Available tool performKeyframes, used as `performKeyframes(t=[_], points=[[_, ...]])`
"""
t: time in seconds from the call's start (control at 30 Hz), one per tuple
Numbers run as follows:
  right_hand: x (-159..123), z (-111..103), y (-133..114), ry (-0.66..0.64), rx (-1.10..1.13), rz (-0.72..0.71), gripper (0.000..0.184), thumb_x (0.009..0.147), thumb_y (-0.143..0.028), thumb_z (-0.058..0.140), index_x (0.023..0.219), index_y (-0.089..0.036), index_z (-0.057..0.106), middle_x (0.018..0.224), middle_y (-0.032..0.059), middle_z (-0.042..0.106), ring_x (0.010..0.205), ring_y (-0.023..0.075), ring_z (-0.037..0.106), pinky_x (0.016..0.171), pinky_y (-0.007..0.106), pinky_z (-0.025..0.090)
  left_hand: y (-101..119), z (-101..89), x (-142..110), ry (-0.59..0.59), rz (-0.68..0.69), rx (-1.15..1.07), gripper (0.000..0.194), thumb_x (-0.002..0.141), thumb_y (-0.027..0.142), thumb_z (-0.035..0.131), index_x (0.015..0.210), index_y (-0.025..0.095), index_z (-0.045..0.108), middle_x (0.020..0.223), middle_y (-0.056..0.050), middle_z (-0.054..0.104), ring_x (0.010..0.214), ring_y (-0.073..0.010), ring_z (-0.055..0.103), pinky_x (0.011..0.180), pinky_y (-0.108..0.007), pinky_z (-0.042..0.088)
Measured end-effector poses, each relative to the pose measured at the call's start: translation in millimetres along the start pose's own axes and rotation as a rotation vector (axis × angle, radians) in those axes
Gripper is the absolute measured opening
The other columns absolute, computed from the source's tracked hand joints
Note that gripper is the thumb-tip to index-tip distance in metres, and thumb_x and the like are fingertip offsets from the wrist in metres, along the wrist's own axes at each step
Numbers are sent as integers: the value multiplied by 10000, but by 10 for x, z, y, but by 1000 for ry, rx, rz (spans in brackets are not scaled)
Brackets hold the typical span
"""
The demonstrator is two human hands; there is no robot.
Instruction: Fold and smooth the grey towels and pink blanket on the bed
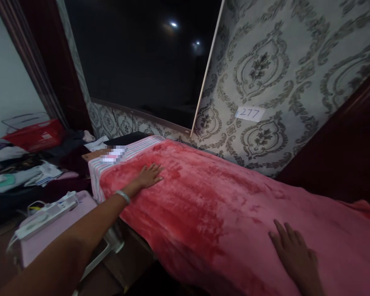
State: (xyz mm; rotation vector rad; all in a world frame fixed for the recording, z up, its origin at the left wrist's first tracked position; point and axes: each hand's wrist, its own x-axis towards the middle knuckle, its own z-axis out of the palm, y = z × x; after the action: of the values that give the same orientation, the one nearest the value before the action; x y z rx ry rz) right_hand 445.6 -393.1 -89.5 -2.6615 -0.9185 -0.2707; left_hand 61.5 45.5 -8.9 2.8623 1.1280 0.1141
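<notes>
Red-and-pink blanket (pixel 200 201) is spread beneath the left hand (pixel 147 176) and the right hand (pixel 296 251), and is extended past the fingers on both sides. The left fingers are laid flat on the fabric, spread wide, with nothing gripped. The right fingers are held apart, palm down; firm contact cannot be confirmed. Striped cloth (pixel 144 144) is exposed beyond the left fingers, along the blanket's end.

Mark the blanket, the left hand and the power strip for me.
Blanket (pixel 216 201): head view, on its upper surface, between the two hands.
Left hand (pixel 148 176): head view, on the back of the hand.
Power strip (pixel 47 216): head view, about midway along its white body.
</notes>
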Motion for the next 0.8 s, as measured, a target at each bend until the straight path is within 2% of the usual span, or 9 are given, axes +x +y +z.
performKeyframes(t=[0.17, 0.23, 0.3, 0.37, 0.43, 0.57, 0.63, 0.7, 0.8], points=[[8, 9, 10, 0, -26, -5, 800, 920, -639, 120, 1529, -255, 468, 1621, 126, 416, 1480, 401, 360, 1079, 724, 355, -333, -58, 86, 76, -257, 12, 667, 1016, 487, 367, 1604, 172, 346, 1707, -174, 236, 1582, -371, 195, 1236, -651, 187], [11, 3, 2, -6, -39, -7, 813, 914, -646, 120, 1533, -250, 466, 1625, 126, 410, 1481, 404, 363, 1075, 717, 365, -403, -135, 94, 113, -335, 11, 665, 1017, 465, 356, 1579, 107, 369, 1666, -233, 309, 1546, -400, 276, 1214, -651, 241], [12, -8, -12, -21, -54, -14, 828, 913, -644, 103, 1538, -238, 463, 1628, 128, 403, 1483, 402, 364, 1078, 712, 368, -384, -216, 132, 147, -374, 7, 651, 1024, 441, 327, 1542, 54, 401, 1598, -282, 401, 1499, -422, 351, 1194, -656, 272], [12, -16, -25, -28, -69, -13, 837, 916, -638, 82, 1545, -232, 456, 1631, 126, 399, 1488, 395, 362, 1087, 707, 365, -260, -271, 223, 172, -352, 1, 626, 1032, 428, 304, 1526, 63, 421, 1570, -278, 441, 1496, -422, 349, 1203, -658, 253], [9, -12, -29, -26, -81, -9, 834, 922, -633, 78, 1549, -232, 452, 1636, 123, 393, 1492, 385, 361, 1091, 697, 369, -37, -274, 364, 170, -260, -11, 606, 1036, 452, 312, 1544, 142, 424, 1613, -221, 411, 1533, -396, 293, 1229, -638, 220], [4, 29, -4, 6, -91, -13, 805, 933, -624, 87, 1545, -256, 459, 1637, 111, 396, 1493, 374, 367, 1088, 687, 379, 509, -128, 675, 70, 33, -49, 570, 1014, 540, 405, 1544, 337, 451, 1694, -39, 327, 1579, -296, 226, 1279, -551, 165], [3, 49, 13, 18, -91, -19, 798, 937, -621, 84, 1544, -264, 460, 1635, 107, 401, 1492, 373, 369, 1088, 688, 378, 682, -32, 784, 22, 112, -60, 573, 990, 560, 464, 1532, 373, 465, 1689, -3, 342, 1575, -281, 239, 1282, -545, 160], [4, 60, 25, 27, -91, -29, 797, 941, -620, 87, 1542, -258, 465, 1631, 111, 407, 1488, 378, 374, 1089, 691, 378, 719, 30, 859, 2, 87, -58, 593, 991, 557, 459, 1544, 342, 458, 1683, -39, 353, 1563, -322, 256, 1261, -607, 172], [5, 69, 36, 38, -95, -40, 790, 949, -616, 95, 1535, -246, 475, 1619, 121, 424, 1480, 384, 383, 1091, 697, 374, 542, 10, 949, 15, -30, -36, 607, 1025, 524, 363, 1569, 264, 435, 1682, -107, 339, 1553, -401, 239, 1222, -702, 144]])
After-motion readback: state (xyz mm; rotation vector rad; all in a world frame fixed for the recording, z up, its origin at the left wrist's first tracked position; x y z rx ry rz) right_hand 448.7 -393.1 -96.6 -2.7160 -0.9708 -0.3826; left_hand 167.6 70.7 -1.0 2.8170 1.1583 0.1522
